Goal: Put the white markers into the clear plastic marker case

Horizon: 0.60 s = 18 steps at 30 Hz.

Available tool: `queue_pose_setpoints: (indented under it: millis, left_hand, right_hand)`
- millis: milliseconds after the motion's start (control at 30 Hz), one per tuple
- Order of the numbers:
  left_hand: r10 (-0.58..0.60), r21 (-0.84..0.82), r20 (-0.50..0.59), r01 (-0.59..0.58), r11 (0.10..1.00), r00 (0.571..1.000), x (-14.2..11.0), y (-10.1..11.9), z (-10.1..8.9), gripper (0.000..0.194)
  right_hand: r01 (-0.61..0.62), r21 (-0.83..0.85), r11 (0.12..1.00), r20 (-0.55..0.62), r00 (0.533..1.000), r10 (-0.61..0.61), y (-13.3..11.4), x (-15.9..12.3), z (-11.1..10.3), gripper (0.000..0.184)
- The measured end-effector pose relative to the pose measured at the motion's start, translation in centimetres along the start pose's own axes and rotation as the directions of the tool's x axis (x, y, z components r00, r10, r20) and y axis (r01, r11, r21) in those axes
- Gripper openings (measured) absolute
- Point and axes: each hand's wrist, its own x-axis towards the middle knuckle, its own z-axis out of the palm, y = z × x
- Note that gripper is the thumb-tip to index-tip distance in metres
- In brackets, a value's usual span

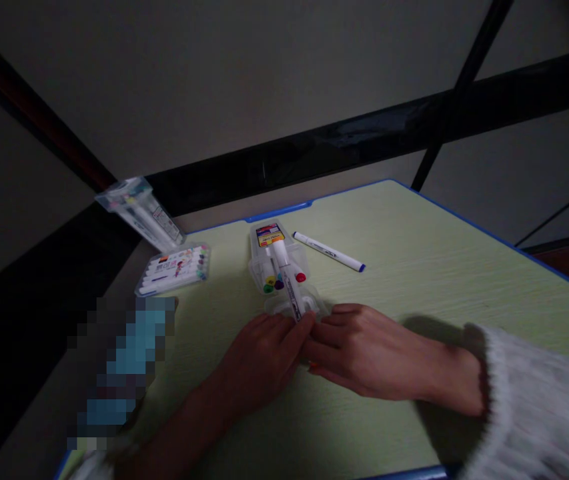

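A white marker [291,288] with an orange far end points away from me, its near end hidden by my fingers. My left hand [267,353] is closed round that near end. My right hand [361,347] presses against the left one, its fingers closed at the same end of the marker. Just beyond the hands lies an opened clear plastic marker case [302,252]. In it are several markers with coloured tips, such as a red one [301,277] and a green one [269,288]. Part of the case is hidden behind the held marker.
A white marker with blue ends [329,251] lies right of the case. At the left stand a flat pack of markers [174,269] and a tall clear marker box [147,215]. A blurred blue object [134,353] rests near the left edge of the green table [444,267].
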Motion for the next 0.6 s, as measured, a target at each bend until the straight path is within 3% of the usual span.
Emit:
queue_pose_setpoints:
  millis: [333, 600]
  left_hand:
    - [0.016, 0.006, -0.071, -0.015, 1.0, 0.997, 0.03, 0.08, 0.06, 0.03]
    - [-0.055, 0.018, -0.137, 0.058, 0.998, 0.989, 0.23, 0.23, -0.46, 0.031]
  right_hand:
    - [0.011, 0.003, 1.0, -0.041, 0.999, -0.011, 0.07, 0.08, 0.12, 0.005]
    - [-0.035, 0.0, 0.999, -0.126, 0.991, 0.034, -0.14, 0.01, 0.35, 0.018]
